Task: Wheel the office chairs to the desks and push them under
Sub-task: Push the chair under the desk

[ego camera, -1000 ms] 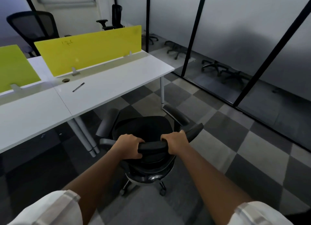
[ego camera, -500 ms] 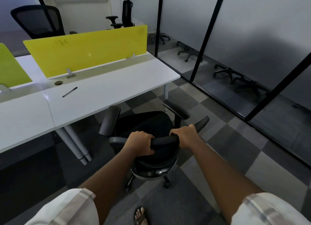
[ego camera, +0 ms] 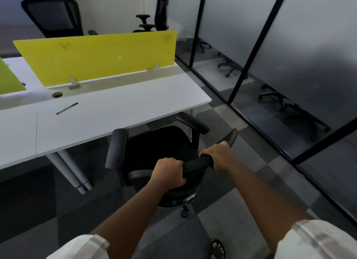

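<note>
Two white desks (ego camera: 116,113) stand end to end on the left, their tops meeting at a thin seam. A yellow screen (ego camera: 96,59) runs along the back edge of the nearer desk, and a greener screen (ego camera: 8,78) shows at the far left edge. A pen (ego camera: 67,108) lies on the desk top near a round cable hole (ego camera: 57,94). Carpet tiles (ego camera: 241,185) in grey and darker grey cover the floor. Frosted glass panels (ego camera: 318,51) in black frames close the room on the right, with chair bases dimly visible behind them. Beyond the screen stand a mesh-backed chair (ego camera: 52,15) and another chair by the far wall (ego camera: 154,17).

Close in front is a black office chair (ego camera: 160,152), facing the desk, its seat and both armrests just at the desk's front edge and not yet under it. Both arms reach forward from white sleeves. The left hand (ego camera: 169,173) grips the top bar of the chair's back, fingers curled over it and pressed together. The right hand (ego camera: 218,155) grips the same bar farther right, fingers wrapped round it with knuckles up. A sandalled foot (ego camera: 218,249) shows at the bottom edge.
</note>
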`<control>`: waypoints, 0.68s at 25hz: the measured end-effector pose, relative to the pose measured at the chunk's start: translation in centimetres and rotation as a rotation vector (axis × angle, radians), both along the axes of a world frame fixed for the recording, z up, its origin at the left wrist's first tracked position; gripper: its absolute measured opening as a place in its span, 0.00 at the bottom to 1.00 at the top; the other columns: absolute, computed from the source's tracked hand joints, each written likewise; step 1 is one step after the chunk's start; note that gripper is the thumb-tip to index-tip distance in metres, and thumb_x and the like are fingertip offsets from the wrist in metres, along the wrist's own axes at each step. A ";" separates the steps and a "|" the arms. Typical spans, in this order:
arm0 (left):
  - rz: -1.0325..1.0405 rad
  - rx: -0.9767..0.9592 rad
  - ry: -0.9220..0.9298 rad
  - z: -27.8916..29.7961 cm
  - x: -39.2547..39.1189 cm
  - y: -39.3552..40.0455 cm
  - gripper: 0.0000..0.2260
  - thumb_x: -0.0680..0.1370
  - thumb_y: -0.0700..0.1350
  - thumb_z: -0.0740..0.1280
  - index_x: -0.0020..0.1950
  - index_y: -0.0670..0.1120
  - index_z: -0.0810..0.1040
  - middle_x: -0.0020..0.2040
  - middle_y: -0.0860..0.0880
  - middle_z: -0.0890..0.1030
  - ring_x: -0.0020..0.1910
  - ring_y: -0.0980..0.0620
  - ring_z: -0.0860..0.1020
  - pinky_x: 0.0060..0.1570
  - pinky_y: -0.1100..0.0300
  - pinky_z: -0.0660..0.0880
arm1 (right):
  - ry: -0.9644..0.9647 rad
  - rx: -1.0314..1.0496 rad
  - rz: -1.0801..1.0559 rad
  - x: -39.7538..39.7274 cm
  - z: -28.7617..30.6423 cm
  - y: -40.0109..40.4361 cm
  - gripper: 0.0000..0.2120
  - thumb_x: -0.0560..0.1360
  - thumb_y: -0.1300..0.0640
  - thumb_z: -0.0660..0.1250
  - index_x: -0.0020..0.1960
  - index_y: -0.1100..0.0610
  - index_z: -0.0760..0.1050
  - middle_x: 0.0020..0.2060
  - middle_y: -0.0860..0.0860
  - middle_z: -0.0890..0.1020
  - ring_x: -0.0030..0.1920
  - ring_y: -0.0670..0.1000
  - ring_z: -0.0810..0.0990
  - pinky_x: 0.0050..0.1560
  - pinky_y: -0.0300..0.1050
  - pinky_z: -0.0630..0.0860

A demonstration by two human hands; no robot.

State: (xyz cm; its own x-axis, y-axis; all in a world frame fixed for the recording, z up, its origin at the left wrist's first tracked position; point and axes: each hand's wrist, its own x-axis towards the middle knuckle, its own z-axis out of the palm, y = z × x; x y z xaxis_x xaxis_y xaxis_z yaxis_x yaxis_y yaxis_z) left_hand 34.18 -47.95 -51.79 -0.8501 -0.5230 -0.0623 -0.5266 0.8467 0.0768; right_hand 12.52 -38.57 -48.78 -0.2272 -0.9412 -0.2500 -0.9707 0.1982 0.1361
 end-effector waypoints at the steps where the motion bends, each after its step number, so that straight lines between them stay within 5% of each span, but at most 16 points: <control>1: 0.004 -0.005 -0.005 0.0 -0.7 0.0 0.24 0.69 0.64 0.63 0.60 0.53 0.81 0.46 0.53 0.83 0.45 0.48 0.82 0.42 0.56 0.75 | -0.002 -0.024 0.027 -1.0 -0.3 -0.2 0.17 0.72 0.53 0.68 0.59 0.39 0.74 0.47 0.44 0.82 0.53 0.51 0.80 0.62 0.53 0.65; 4: 0.051 -0.009 0.016 -0.1 -0.8 0.2 0.27 0.68 0.71 0.59 0.59 0.56 0.80 0.47 0.54 0.83 0.46 0.50 0.83 0.44 0.54 0.79 | -0.015 -0.068 0.145 -2.4 -1.4 -0.3 0.19 0.68 0.50 0.70 0.59 0.40 0.75 0.47 0.45 0.84 0.53 0.51 0.82 0.61 0.52 0.66; 8: 0.253 0.245 0.071 0.9 -0.4 1.2 0.42 0.64 0.86 0.50 0.73 0.68 0.67 0.59 0.62 0.82 0.58 0.57 0.81 0.54 0.55 0.77 | -0.085 -0.042 0.380 -3.8 -1.5 -0.3 0.25 0.67 0.40 0.71 0.61 0.43 0.73 0.49 0.47 0.83 0.53 0.54 0.82 0.58 0.53 0.70; 11: 0.377 0.298 0.099 2.6 -3.3 2.2 0.43 0.67 0.84 0.47 0.78 0.67 0.57 0.66 0.60 0.78 0.66 0.55 0.76 0.59 0.53 0.74 | -0.336 0.002 0.397 -6.5 -0.3 0.0 0.36 0.67 0.21 0.62 0.65 0.43 0.74 0.55 0.45 0.83 0.57 0.50 0.80 0.61 0.53 0.69; 14: 0.451 0.184 0.087 3.5 -7.0 3.3 0.43 0.70 0.82 0.44 0.79 0.63 0.59 0.69 0.55 0.75 0.70 0.51 0.72 0.58 0.50 0.73 | -0.585 -0.021 0.334 -9.5 1.3 -0.6 0.39 0.67 0.17 0.56 0.67 0.41 0.74 0.60 0.45 0.83 0.62 0.48 0.79 0.65 0.53 0.67; 17: 0.554 0.203 0.062 3.7 -9.6 3.2 0.43 0.71 0.80 0.43 0.80 0.59 0.60 0.73 0.52 0.71 0.73 0.49 0.68 0.60 0.47 0.73 | -0.596 -0.082 0.311 -12.0 2.1 -2.6 0.41 0.68 0.16 0.51 0.67 0.41 0.75 0.60 0.45 0.82 0.62 0.47 0.79 0.67 0.54 0.67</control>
